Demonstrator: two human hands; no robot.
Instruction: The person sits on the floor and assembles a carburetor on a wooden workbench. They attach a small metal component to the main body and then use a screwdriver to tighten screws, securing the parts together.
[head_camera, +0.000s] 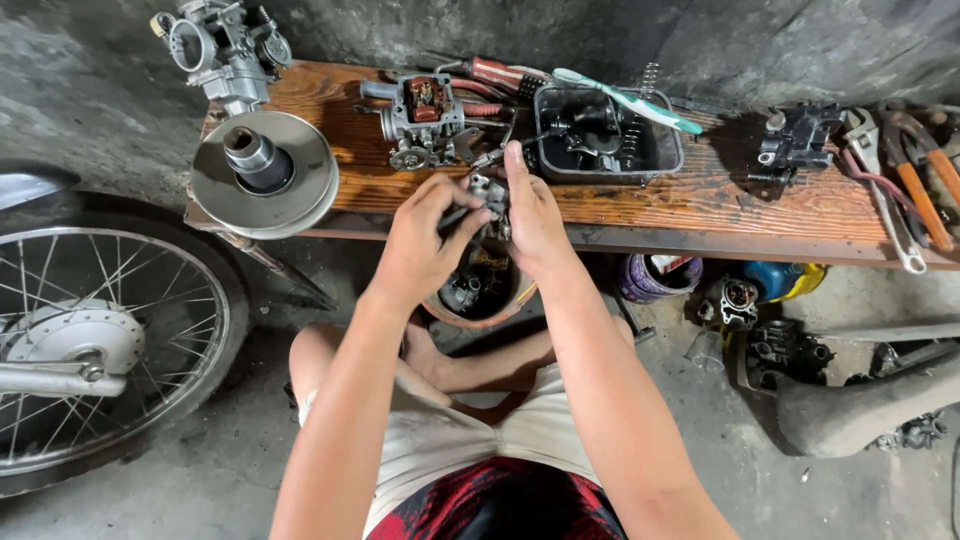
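At the centre of the frame I have both hands on a small grey metal carburettor part (487, 192), just in front of the wooden plank bench (780, 205). My left hand (420, 245) grasps its side with a dark tool; my right hand (535, 220) clasps the other side, forefinger pointing up. A round bowl of parts (480, 290) sits directly below.

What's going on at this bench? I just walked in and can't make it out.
A seated person holds a small grey metal engine part in both hands, left hand and right hand, over the front edge of a wooden bench. On the bench lie a round pulley disc, a carburettor, a black tray of parts and pliers. A spoked wheel stands beside them.
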